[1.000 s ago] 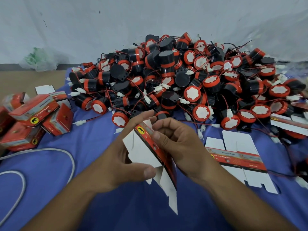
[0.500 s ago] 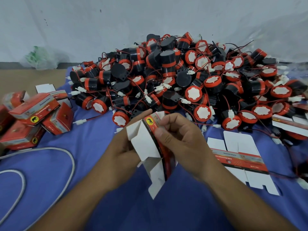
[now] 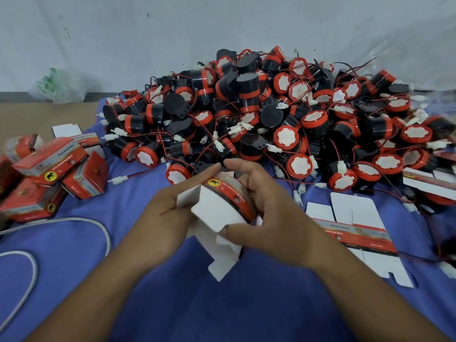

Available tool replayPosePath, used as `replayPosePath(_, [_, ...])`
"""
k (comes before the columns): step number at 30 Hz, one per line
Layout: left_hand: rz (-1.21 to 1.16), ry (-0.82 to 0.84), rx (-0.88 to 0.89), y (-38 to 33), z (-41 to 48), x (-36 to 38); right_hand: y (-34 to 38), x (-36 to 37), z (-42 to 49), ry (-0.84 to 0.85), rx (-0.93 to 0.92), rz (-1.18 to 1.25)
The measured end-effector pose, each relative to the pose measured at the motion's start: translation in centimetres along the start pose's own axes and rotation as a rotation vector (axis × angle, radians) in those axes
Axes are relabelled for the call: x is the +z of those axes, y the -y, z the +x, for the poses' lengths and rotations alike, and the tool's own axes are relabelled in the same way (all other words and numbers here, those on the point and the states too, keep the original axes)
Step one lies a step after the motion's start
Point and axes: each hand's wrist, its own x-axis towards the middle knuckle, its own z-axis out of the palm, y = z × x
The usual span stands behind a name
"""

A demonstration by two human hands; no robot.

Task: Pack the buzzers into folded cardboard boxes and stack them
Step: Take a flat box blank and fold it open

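Buzzers [image 3: 248, 95] in the far heap are showing black bodies, red bands and rims, and white scalloped faces. Thin red and black wires are running among them, ending in white plugs.

The held carton [image 3: 214, 208] is showing a white inside and a red printed strip with pale lettering. A yellow disc [image 3: 214, 182] on it is carrying a black animal figure.

Folded boxes [image 3: 49, 159] at left are showing red with grey sides and the same yellow disc. Flat cartons [image 3: 355, 233] at right are showing white flaps and a red band.

The cloth [image 3: 222, 304] is reading violet-blue, the cable [image 3: 36, 267] pale grey, the floor [image 3: 37, 117] tan. The wall [image 3: 148, 33] is showing grey-white with dark specks. The bag [image 3: 61, 87] is showing translucent white with green print.
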Motion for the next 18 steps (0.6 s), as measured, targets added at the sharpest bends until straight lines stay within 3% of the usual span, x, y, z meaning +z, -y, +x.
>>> replayPosePath(4, [0.016,0.131,0.059,-0.9,-0.2,-0.2,-0.6,-1.2,0.3,-0.156,0.041,0.17])
replayPosePath(8, [0.001,0.278,0.119,-0.9,-0.4,-0.2,-1.3,-0.9,0.5,-0.197,0.041,0.338])
replayPosePath(12, [-0.17,0.268,0.16,-0.8,-0.3,-0.3,-1.3,-0.5,0.6,-0.21,0.042,0.422])
replayPosePath(18, [0.024,0.237,0.2,-0.9,-0.1,0.2,-1.5,0.3,0.4,-0.246,0.101,0.39])
